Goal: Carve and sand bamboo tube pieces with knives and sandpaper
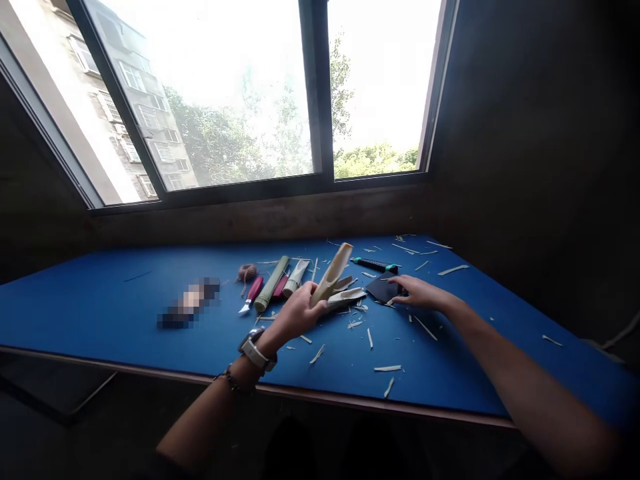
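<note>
Your left hand (pixel 300 312) is wrapped around the lower end of a hollowed bamboo piece (pixel 334 270), which tilts up above the worktop (pixel 125 333). That low grip leaves the scooped upper part uncovered and raised off the litter. Your right hand (pixel 423 293) reaches in from the right edge, its fingers curved at the near-right side of a dark sheet (pixel 381 288); you can't tell from here whether they pinch it or only touch it. The sheet lies right of the worktop's middle, probably placed within easy reach of that hand.

Just beyond the sheet, towards the far edge, rests a black-and-teal cutter (pixel 375 265). Beside your left hand lie more cut bamboo pieces (pixel 346 297), angled towards the sheet.

Further left, a bamboo tube (pixel 273 285) and a shorter pale tube (pixel 297 276) lie almost parallel, with a red tool (pixel 281 288) partly hidden between them. A red-handled knife (pixel 254 290) points its blade at the near edge, beside a coil of twine (pixel 247 272); this grouping seems to keep the tools together. Pale shavings (pixel 387 368) scatter towards the near and right edges.
</note>
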A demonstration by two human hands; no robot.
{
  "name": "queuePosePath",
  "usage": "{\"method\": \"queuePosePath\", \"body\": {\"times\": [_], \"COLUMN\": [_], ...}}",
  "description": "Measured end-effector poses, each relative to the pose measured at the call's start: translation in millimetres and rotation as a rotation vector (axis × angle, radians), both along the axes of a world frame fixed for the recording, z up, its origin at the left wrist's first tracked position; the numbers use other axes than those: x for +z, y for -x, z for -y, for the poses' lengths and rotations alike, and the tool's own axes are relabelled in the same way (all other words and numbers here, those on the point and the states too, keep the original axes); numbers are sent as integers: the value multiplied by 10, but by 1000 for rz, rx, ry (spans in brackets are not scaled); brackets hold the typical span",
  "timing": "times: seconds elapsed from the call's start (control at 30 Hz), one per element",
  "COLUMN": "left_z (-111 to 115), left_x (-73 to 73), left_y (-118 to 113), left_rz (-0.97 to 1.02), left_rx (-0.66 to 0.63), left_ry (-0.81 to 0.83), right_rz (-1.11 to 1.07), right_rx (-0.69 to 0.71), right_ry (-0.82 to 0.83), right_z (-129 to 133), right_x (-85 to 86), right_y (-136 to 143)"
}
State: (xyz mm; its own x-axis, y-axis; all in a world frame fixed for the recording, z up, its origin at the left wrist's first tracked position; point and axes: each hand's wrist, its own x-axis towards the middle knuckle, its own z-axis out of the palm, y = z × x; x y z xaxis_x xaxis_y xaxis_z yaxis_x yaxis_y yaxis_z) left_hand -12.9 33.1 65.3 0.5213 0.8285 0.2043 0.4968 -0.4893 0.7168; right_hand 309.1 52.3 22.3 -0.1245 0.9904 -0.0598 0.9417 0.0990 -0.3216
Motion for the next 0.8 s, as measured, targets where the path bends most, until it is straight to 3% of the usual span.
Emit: {"method": "queuePosePath", "body": {"times": [0.1,0.23,0.3,0.47,0.67,0.8], "left_z": [-117,-237,-275,-340,-397,-403], "left_x": [-44,-137,-199,-295,-268,-274], "left_y": [-288,-592,-648,-540,-428,-424], "left_rz": [-1,236,383,464,311,262], "left_rx": [-106,-304,-328,-192,-37,-7], "left_ry": [-16,290,343,202,-4,-67], "right_rz": [40,71,83,92,-51,61], "right_rx": [-3,18,5,-10,161,64], "right_ry": [-14,-8,-2,-2,174,71], "right_z": [-25,-69,-81,-73,10,63], "right_x": [-63,-99,-95,-83,-47,8], "right_y": [53,80,61,3,22,127]}}
